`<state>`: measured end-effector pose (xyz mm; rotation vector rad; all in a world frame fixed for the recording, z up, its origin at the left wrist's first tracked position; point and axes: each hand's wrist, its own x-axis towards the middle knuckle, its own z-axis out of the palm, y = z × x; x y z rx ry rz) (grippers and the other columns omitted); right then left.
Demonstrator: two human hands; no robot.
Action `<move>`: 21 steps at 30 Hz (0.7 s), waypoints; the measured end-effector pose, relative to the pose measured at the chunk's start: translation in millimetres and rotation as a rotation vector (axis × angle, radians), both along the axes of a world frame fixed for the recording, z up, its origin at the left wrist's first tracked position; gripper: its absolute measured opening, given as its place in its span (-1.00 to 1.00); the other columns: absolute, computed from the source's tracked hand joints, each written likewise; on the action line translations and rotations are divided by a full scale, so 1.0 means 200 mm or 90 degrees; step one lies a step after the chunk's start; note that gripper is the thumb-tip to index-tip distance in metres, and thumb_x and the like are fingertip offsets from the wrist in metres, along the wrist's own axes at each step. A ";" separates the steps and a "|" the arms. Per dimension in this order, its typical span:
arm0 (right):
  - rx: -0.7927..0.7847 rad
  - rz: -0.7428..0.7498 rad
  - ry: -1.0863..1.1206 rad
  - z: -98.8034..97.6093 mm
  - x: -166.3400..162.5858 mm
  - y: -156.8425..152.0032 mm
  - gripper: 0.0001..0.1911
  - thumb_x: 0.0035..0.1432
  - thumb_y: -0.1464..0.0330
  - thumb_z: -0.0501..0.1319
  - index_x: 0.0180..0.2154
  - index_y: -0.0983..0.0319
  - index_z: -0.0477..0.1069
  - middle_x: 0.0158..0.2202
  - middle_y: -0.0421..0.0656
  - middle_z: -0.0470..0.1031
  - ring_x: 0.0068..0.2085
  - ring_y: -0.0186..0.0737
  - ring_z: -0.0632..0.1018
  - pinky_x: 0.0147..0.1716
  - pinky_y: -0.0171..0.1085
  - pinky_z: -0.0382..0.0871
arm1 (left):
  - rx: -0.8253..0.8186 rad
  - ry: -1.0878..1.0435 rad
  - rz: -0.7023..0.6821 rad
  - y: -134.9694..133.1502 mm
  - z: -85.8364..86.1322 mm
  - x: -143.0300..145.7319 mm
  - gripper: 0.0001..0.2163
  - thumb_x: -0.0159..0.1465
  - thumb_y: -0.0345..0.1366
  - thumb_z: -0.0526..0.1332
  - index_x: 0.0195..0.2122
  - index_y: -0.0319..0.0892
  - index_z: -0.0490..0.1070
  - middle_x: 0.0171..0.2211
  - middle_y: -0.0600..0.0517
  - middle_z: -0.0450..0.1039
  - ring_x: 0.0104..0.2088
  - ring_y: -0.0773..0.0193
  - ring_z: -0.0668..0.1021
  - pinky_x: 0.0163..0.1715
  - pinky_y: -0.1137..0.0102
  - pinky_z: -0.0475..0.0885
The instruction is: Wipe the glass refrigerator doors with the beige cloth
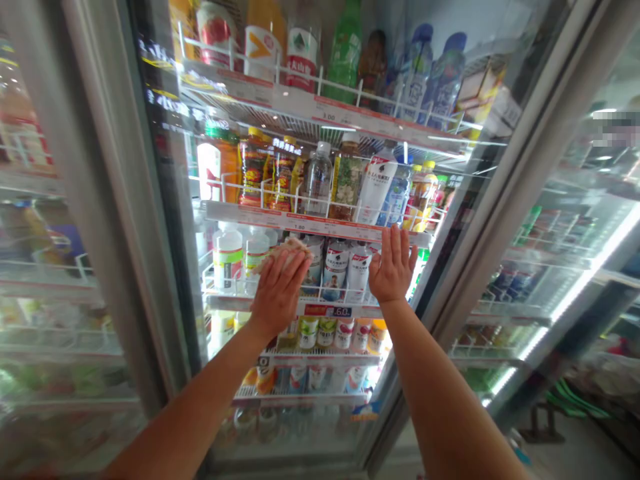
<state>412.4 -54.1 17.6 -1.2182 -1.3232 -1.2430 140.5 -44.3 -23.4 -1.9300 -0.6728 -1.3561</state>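
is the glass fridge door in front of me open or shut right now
Shut, it seems: the glass fridge door shows reflections across the bottles, and the left hand and right hand lie flat against it.

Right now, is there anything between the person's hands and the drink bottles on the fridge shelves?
Yes. The glass door looks shut, and both the left hand, with a cloth under it, and the right hand lie flat on it. The white bottles stand behind the glass, inside wire shelf rails.
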 end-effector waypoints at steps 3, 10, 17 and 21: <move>-0.004 0.003 0.003 0.00 0.00 0.00 -0.37 0.44 0.30 -0.06 0.48 0.20 0.09 0.43 -0.01 0.29 0.49 -0.08 0.19 0.47 0.05 -0.08 | 0.010 -0.027 -0.008 0.04 0.15 -0.05 -0.37 0.51 -0.45 0.02 0.56 0.01 -0.12 0.46 -0.03 0.14 0.51 0.06 0.05 0.51 -0.01 -0.01; 0.012 -0.001 -0.005 0.01 0.00 0.00 -0.38 0.44 0.30 -0.07 0.46 0.21 0.13 0.41 -0.01 0.32 0.47 -0.10 0.22 0.46 0.02 -0.05 | 0.001 -0.074 0.005 0.01 0.09 0.04 -0.37 0.50 -0.48 -0.05 0.56 -0.11 -0.16 0.51 -0.09 0.00 0.53 0.05 -0.08 0.52 -0.03 -0.08; 0.016 -0.005 -0.012 0.01 0.00 -0.01 -0.39 0.45 0.30 -0.06 0.45 0.22 0.15 0.41 -0.01 0.33 0.48 -0.12 0.21 0.47 -0.01 -0.09 | 0.023 0.067 -0.013 0.03 0.21 0.00 -0.36 0.46 -0.51 -0.01 0.54 -0.08 -0.04 0.43 -0.04 0.20 0.51 0.14 0.02 0.53 0.08 -0.11; -0.004 -0.001 0.005 0.01 -0.01 -0.01 -0.38 0.44 0.28 -0.07 0.46 0.21 0.13 0.42 0.00 0.31 0.48 -0.11 0.20 0.47 0.00 -0.11 | 0.001 -0.102 -0.010 0.03 0.21 -0.04 -0.40 0.52 -0.44 -0.02 0.55 -0.07 -0.08 0.51 -0.06 0.01 0.52 0.08 -0.04 0.53 0.01 -0.08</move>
